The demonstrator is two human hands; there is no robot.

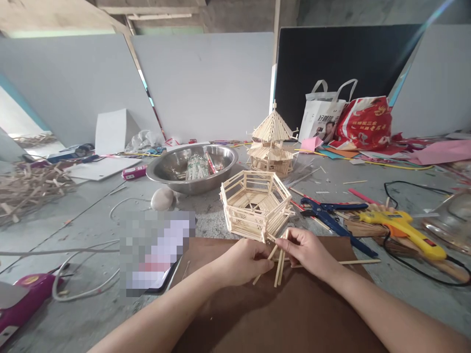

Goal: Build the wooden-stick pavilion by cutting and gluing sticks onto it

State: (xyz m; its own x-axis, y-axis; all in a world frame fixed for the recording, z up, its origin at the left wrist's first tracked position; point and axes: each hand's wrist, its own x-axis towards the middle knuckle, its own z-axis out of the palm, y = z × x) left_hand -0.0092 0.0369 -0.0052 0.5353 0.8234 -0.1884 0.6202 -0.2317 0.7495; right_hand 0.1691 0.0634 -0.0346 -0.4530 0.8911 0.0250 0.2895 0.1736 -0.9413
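Observation:
My left hand (243, 262) and my right hand (307, 252) meet over a brown board (279, 309) and both pinch a few thin wooden sticks (278, 262). The sticks point down and fan out between the fingers. Just beyond the hands stands a hexagonal open frame built of sticks (253, 203), tilted toward me at the board's far edge. Behind it stands a finished stick pagoda (272, 142) with a pointed roof.
A steel bowl (165, 169) holding bottles sits at centre left. Blue pliers (331, 215) and a yellow glue gun (405, 228) with a black cord lie to the right. A blurred phone (154, 250), a white cable, a stick pile (29, 189) and bags (349, 122) ring the work area.

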